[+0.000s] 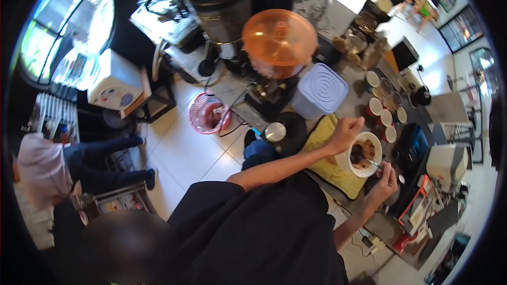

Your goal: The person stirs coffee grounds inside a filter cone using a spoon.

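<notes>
A white bowl (346,164) with dark brown, paste-like contents (361,157) is at the counter's near side, above a yellow cloth (322,137). My left hand (346,133) has its fingers curled closed at the bowl's far-left rim; whether they grip the rim or something small is unclear. On the opposite side, my right hand (388,181) is closed on the handle of a spoon (376,164). The spoon's other end dips into the brown contents.
A lidded plastic tub (319,91) and an orange plastic lid (280,37) are left of the bowl. Several cups (375,106) stand beyond it. A pink basket (208,113) sits on the floor. Another person (45,166) stands far left.
</notes>
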A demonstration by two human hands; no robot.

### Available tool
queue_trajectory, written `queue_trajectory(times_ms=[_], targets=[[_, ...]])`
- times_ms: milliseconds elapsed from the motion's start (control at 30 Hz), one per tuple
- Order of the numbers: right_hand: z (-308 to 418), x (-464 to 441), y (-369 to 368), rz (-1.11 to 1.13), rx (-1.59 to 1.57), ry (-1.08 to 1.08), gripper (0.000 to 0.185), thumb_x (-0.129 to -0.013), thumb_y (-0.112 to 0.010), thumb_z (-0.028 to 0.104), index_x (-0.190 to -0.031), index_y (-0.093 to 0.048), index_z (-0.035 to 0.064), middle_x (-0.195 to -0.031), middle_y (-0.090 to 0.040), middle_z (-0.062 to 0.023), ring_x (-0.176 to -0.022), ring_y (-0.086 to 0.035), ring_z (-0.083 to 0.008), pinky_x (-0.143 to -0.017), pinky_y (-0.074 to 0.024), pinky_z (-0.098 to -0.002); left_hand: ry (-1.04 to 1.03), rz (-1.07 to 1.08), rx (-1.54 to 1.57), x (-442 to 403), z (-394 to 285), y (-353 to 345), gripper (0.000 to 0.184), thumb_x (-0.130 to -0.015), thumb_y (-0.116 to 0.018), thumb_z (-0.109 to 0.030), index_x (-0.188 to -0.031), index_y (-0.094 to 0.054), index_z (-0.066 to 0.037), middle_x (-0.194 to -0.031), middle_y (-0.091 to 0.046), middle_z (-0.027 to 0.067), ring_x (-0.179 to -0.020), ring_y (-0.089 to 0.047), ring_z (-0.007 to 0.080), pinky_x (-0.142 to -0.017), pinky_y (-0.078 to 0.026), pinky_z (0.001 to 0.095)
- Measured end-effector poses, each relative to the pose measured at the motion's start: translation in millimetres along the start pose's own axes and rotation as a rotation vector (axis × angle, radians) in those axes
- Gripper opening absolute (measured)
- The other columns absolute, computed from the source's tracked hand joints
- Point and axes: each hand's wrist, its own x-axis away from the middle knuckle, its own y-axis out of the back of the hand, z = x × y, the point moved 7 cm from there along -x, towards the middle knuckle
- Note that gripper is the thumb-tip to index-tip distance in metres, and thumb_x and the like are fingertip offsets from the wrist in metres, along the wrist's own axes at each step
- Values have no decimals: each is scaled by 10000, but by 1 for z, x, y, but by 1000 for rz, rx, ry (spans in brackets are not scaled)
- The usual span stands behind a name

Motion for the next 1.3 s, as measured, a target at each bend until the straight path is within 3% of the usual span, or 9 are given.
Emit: queue_trajectory(times_ms=[33, 100, 167, 367, 567, 700, 933, 1033, 1300], targets=[[2, 2, 0, -36, -89, 3, 216, -971, -598, 154, -905, -709, -18, -762, -613, 10, -675, -492, -51, -610, -372, -206, 88, 14, 8, 2, 1, -1, 483, -1007, -504, -307, -685, -332, 9, -583, -276, 3, -631, -323, 59, -501, -298, 365], [8, 4, 2, -131, -66, 22, 206, -966, -605, 148, -917, -708, -23, -759, -612, 18, -676, -499, -46, -612, -380, -201, 137, 62, 62, 1, 14, -4, 492, -1011, -507, -307, -658, -330, -12, -598, -284, -44, -618, -296, 57, -492, -264, 348], [12, 5, 0, -209, -29, 23, 209, -966, -606, 151, -917, -703, -27, -752, -608, 23, -674, -507, -47, -620, -393, -203, 109, 87, 21, -3, 14, -5, 471, -1013, -502, -279, -664, -334, -12, -593, -259, -20, -607, -280, 61, -496, -253, 343], [16, 14, -13, -150, 16, -27, 231, -970, -582, 145, -865, -681, -35, -714, -594, 14, -658, -498, -42, -606, -376, -202, 170, 142, 22, 1, 9, -4, 469, -1019, -489, -264, -646, -368, -7, -577, -322, -27, -579, -305, 55, -504, -280, 317], [3, 17, -3, -240, -197, -121, 249, -965, -579, 163, -825, -670, -22, -698, -592, 12, -633, -496, -52, -598, -365, -205, 189, 197, 10, -1, 10, -3, 490, -1027, -468, -281, -615, -378, -31, -564, -364, -48, -549, -316, 50, -496, -274, 296], [17, 15, 8, -302, -226, -62, 244, -969, -573, 157, -844, -667, -30, -717, -598, 2, -655, -505, -52, -612, -380, -214, 170, 193, -4, -2, 2, -7, 517, -1038, -445, -291, -578, -331, -85, -548, -358, -57, -515, -296, 38, -476, -231, 272], [31, 5, -12, -66, 143, 56, 205, -939, -594, 134, -879, -666, -49, -682, -604, -51, -637, -517, -100, -611, -418, -264, 165, 154, 73, -2, 4, -5, 500, -1033, -464, -273, -582, -310, -122, -551, -331, -58, -516, -270, 38, -470, -203, 267], [22, 2, -19, -4, 91, 17, 210, -940, -594, 142, -880, -669, -44, -679, -601, -55, -630, -514, -102, -612, -419, -267, 157, 123, 75, -2, 2, -5, 497, -1029, -466, -272, -580, -309, -126, -550, -332, -57, -515, -272, 38, -468, -202, 268], [5, 0, -3, -57, -249, -111, 246, -974, -574, 163, -865, -677, -33, -670, -522, 39, -633, -441, -35, -580, -332, -203, 203, 117, 102, 0, 10, -1, 505, -1027, -463, -285, -583, -338, -78, -557, -388, -28, -537, -328, 56, -500, -268, 283]])
